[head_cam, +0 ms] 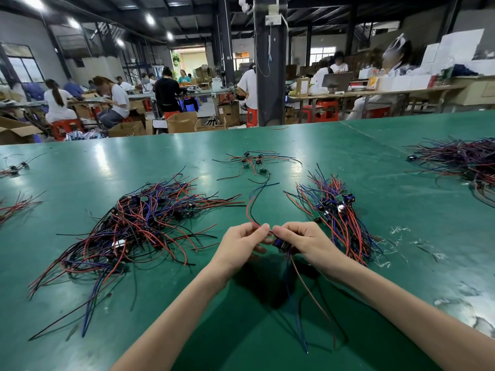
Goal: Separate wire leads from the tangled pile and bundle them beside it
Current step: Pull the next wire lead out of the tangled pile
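One lead (251, 207) is held between tangled pile (139, 226) and bundle (340, 223) — left hand (245, 243) pinches its wires, right hand (304, 239) grips its blue connector (281, 243). Next, probably: straighten it, lay it on the bundle.

Hands: two, left hand (241, 245) and right hand (302, 242). Wire lead (281, 245) pinched between them: one. Wire heaps on green table (107, 162): six. One tangled pile (139, 223), one bundle (337, 210), one far cluster (254, 160), one right-edge heap (460, 156), two at left edge: upper scrap (14, 168), lower scrap (16, 206).
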A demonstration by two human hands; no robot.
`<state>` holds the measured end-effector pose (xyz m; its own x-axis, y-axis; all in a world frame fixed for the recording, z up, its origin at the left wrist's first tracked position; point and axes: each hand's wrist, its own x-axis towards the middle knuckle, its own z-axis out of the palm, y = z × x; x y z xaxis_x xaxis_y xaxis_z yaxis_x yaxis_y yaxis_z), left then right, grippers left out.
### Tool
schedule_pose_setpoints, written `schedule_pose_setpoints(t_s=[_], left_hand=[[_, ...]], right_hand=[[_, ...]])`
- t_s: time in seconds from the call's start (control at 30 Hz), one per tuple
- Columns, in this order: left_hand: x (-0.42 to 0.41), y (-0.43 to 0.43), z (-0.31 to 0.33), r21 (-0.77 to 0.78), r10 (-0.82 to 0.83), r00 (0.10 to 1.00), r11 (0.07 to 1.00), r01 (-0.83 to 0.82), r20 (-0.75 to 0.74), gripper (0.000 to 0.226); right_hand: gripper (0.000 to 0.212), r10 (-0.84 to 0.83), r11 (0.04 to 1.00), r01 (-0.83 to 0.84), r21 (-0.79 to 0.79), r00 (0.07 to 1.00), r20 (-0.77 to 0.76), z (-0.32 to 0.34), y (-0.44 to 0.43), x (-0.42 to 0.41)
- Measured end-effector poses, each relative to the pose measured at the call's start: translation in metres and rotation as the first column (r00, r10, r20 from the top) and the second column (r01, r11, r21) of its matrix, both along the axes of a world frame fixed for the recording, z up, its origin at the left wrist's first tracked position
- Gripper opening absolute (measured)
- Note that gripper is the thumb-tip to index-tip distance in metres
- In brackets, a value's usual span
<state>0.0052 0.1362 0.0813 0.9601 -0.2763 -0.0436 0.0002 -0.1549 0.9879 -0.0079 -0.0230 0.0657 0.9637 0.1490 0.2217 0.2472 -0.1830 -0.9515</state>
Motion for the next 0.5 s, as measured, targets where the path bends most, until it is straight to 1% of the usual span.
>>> schedule_pose_setpoints(t_s=[0.1,0.23,0.5], left_hand=[[0.0004,-0.0002,-0.0008,-0.089,0.014,1.000,0.996,-0.013,0.015,0.012],[0.0010,-0.0017,-0.0025,-0.176,0.049,0.999,0.983,-0.050,-0.010,0.010],[0.0001,-0.0033,-0.0064,-0.200,0.035,0.999,0.979,-0.037,-0.011,0.021]], right_hand=[[0.030,0.025,1.000,-0.025,0.008,0.999,-0.022,0.0006,0.0008,-0.0010],[0.028,0.046,0.999,-0.045,0.025,0.998,-0.033,0.0019,0.0013,-0.0014],[0.030,0.044,0.999,-0.044,-0.022,0.999,0.008,0.0020,0.0031,-0.0042]])
